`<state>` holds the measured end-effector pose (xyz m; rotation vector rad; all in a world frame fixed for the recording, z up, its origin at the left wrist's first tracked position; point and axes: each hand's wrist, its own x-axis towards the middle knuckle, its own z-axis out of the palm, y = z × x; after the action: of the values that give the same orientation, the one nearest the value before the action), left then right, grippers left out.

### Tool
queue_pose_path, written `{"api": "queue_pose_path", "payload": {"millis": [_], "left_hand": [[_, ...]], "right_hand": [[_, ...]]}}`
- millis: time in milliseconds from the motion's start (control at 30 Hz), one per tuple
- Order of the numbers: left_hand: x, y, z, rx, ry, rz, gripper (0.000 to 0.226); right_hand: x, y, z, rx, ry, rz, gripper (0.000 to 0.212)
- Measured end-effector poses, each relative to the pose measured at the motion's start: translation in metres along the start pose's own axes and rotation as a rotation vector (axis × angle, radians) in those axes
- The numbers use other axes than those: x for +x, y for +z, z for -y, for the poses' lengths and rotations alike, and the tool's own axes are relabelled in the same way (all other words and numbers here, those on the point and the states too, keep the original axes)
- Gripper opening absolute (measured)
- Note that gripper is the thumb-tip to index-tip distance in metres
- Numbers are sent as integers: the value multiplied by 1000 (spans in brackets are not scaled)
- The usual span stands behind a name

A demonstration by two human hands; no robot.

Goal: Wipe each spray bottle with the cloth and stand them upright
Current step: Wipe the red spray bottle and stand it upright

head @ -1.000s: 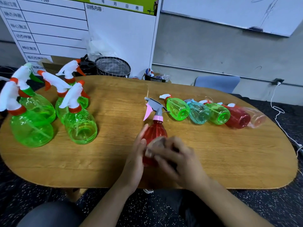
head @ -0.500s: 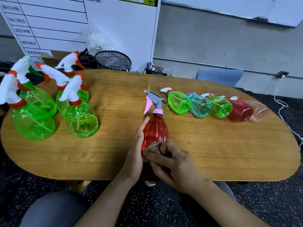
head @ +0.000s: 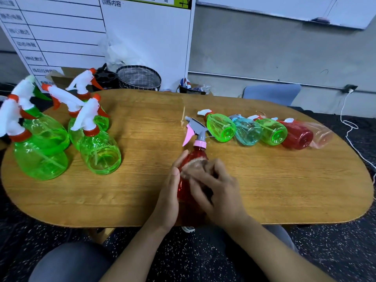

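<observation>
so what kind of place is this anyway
Probably an office or training room, not a home: a printed schedule board with gridded rows leans on the wall, a whiteboard hangs above, and an office chair stands behind the oval wooden table.

Upright green bottles (head: 99, 153) crowd your left; a row of lying bottles (head: 247, 132) blocks the far right. Bare wooden table (head: 142, 129) between them leaves passage, also near right.

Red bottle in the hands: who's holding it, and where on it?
The left hand holds the red bottle by the side of its body; the right hand presses the cloth against its upper body.
</observation>
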<state>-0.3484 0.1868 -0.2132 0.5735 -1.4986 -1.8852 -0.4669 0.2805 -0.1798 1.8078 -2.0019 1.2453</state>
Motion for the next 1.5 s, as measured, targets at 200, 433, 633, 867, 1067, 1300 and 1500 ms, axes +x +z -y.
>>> {"api": "queue_pose_path", "payload": {"millis": [200, 433, 633, 867, 1067, 1300, 1500], "left_hand": [[2, 2, -5, 6, 30, -6, 83], [-4, -1, -10, 54, 52, 27, 86], [-1, 0, -9, 3, 35, 22, 63], [2, -3, 0, 17, 28, 32, 58], [4, -4, 4, -5, 37, 23, 56], [7, -5, 0, -21, 60, -64, 53], [3, 2, -3, -42, 13, -22, 52]], "right_hand": [[-34, 1, 2, -21, -145, 81, 24], [-13, -10, 5, 369, 380, -289, 22], [-11, 0, 2, 463, 493, -307, 23], [22, -15, 1, 321, 361, -292, 23], [23, -2, 1, 93, 199, -67, 27], [-25, 0, 0, -61, -246, 133, 25], [5, -18, -3, 46, -29, -75, 28]]}}
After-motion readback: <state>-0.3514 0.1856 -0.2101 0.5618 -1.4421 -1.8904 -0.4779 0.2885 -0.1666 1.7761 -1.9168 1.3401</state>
